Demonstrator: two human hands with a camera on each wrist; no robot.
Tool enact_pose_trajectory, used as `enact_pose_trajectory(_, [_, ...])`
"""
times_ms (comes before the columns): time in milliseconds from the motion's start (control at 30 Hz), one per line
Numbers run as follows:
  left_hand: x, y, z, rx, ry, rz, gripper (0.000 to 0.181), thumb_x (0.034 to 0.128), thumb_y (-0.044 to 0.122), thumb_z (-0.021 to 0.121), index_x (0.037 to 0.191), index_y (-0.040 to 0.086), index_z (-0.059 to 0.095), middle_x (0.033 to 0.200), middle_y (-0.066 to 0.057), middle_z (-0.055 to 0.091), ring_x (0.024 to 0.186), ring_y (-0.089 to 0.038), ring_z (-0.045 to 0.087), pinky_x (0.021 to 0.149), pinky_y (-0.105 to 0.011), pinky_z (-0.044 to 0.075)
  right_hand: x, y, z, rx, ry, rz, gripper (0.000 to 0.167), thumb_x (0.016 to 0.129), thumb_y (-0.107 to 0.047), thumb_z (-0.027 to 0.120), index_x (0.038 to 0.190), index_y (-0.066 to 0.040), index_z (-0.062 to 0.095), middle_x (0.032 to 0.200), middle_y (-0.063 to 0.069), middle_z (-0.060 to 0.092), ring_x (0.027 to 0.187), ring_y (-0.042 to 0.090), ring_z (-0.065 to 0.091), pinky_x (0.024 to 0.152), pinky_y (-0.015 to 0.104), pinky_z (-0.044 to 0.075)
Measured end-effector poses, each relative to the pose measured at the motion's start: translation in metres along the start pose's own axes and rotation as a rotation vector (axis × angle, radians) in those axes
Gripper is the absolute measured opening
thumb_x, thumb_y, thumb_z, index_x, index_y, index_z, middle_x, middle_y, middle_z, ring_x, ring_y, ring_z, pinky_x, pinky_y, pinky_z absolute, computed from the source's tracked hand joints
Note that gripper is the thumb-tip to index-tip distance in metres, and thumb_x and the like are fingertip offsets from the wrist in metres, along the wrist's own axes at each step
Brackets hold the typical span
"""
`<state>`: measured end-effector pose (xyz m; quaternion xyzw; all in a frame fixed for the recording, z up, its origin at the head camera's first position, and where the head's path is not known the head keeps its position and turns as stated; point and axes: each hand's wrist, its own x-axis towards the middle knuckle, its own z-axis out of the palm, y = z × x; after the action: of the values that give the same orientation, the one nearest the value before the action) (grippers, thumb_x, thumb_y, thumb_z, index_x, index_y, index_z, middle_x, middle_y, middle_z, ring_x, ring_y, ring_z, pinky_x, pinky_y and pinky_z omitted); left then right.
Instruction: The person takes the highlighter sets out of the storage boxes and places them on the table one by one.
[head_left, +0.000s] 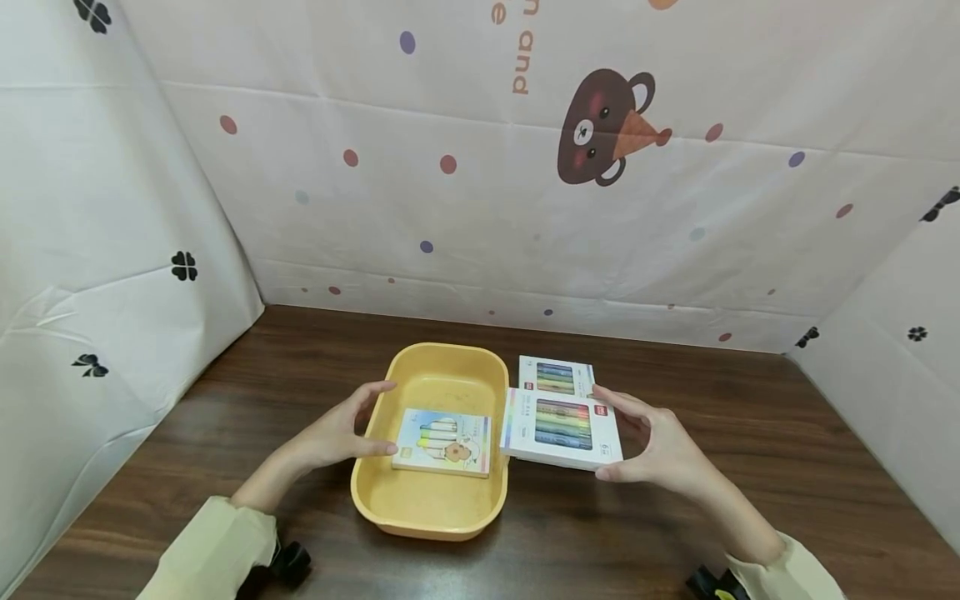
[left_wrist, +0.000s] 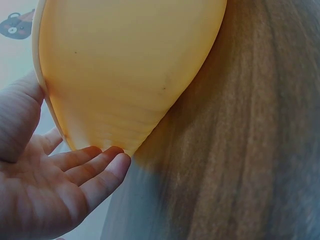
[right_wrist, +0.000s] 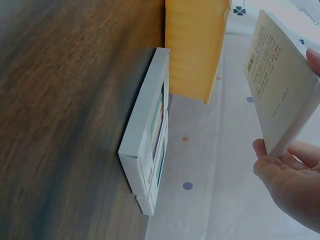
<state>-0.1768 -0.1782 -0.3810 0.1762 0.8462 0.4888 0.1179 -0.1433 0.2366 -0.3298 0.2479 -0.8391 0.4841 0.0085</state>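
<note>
At the middle of the head view stands a yellow plastic basin (head_left: 441, 508). A pale blue highlighter box (head_left: 442, 442) with a cartoon picture lies flat inside it. My left hand (head_left: 347, 432) grips the basin's left rim, thumb over the edge; in the left wrist view several fingers (left_wrist: 102, 182) rest against the outer wall. My right hand (head_left: 660, 446) holds a white box of coloured pens (head_left: 562, 425) by its right end, raised above the table and tilted beside the basin's right rim. Its printed back (right_wrist: 277, 75) shows in the right wrist view.
Another white pen box (head_left: 557, 377) lies on the dark wooden table (head_left: 300, 367), partly hidden behind the held box. In the right wrist view two white boxes (right_wrist: 142, 125) lie end to end there. Patterned cloth walls (head_left: 337, 208) enclose the back and sides.
</note>
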Motion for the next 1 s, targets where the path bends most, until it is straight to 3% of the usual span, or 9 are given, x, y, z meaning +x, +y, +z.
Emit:
enact_pose_trajectory(267, [-0.001, 0.002, -0.001, 0.019, -0.001, 0.005, 0.084, 0.0725, 0.026, 0.077, 0.139, 0.009, 0.028, 0.143, -0.026, 0.024, 0.130, -0.049, 0.018, 0.098, -0.063, 0.022, -0.014, 0.002, -0.003, -0.047, 0.010, -0.026, 0.088, 0.055, -0.008, 0.086, 0.132, 0.002, 0.044, 0.131, 0.021, 0.046, 0.111, -0.004, 0.046, 0.088, 0.009, 0.038])
enact_pose_trajectory(467, [-0.001, 0.003, -0.001, 0.021, 0.004, -0.008, 0.084, 0.0726, 0.025, 0.077, 0.139, 0.010, 0.028, 0.143, -0.026, 0.024, 0.130, -0.049, 0.018, 0.098, -0.063, 0.022, -0.022, 0.003, -0.004, -0.057, 0.026, -0.045, 0.085, 0.055, -0.006, 0.086, 0.131, -0.004, 0.047, 0.128, -0.017, 0.047, 0.114, -0.004, 0.044, 0.090, 0.009, 0.036])
enact_pose_trajectory(533, [0.000, 0.003, -0.001, 0.020, 0.007, -0.011, 0.084, 0.0723, 0.025, 0.077, 0.139, 0.010, 0.029, 0.144, -0.025, 0.024, 0.130, -0.049, 0.018, 0.099, -0.063, 0.021, -0.025, 0.002, -0.004, -0.038, 0.017, -0.041, 0.085, 0.056, -0.005, 0.085, 0.132, -0.004, 0.046, 0.128, -0.024, 0.044, 0.116, -0.005, 0.042, 0.091, 0.009, 0.035])
enact_pose_trajectory(633, [0.000, 0.002, -0.001, 0.024, 0.007, -0.010, 0.084, 0.0723, 0.026, 0.077, 0.139, 0.009, 0.028, 0.144, -0.026, 0.023, 0.129, -0.049, 0.019, 0.098, -0.063, 0.022, -0.029, 0.002, -0.004, -0.039, 0.009, -0.039, 0.086, 0.056, -0.006, 0.086, 0.132, -0.003, 0.046, 0.129, -0.019, 0.045, 0.115, -0.004, 0.043, 0.091, 0.009, 0.035])
enact_pose_trajectory(833, [0.000, 0.001, 0.000, 0.013, 0.010, -0.023, 0.085, 0.0714, 0.026, 0.078, 0.139, 0.010, 0.028, 0.144, -0.025, 0.022, 0.130, -0.049, 0.018, 0.099, -0.063, 0.021, -0.037, 0.004, -0.003, -0.110, 0.014, -0.043, 0.087, 0.054, -0.010, 0.087, 0.131, -0.003, 0.047, 0.130, 0.007, 0.050, 0.116, -0.005, 0.042, 0.091, 0.007, 0.032])
enact_pose_trajectory(1000, [0.001, 0.001, 0.000, 0.011, 0.012, -0.027, 0.084, 0.0712, 0.025, 0.078, 0.138, 0.011, 0.029, 0.144, -0.026, 0.022, 0.130, -0.049, 0.017, 0.099, -0.063, 0.020, -0.042, 0.007, -0.002, -0.164, 0.025, -0.028, 0.088, 0.052, -0.013, 0.088, 0.130, -0.007, 0.049, 0.127, 0.015, 0.052, 0.115, -0.006, 0.042, 0.090, 0.007, 0.031])
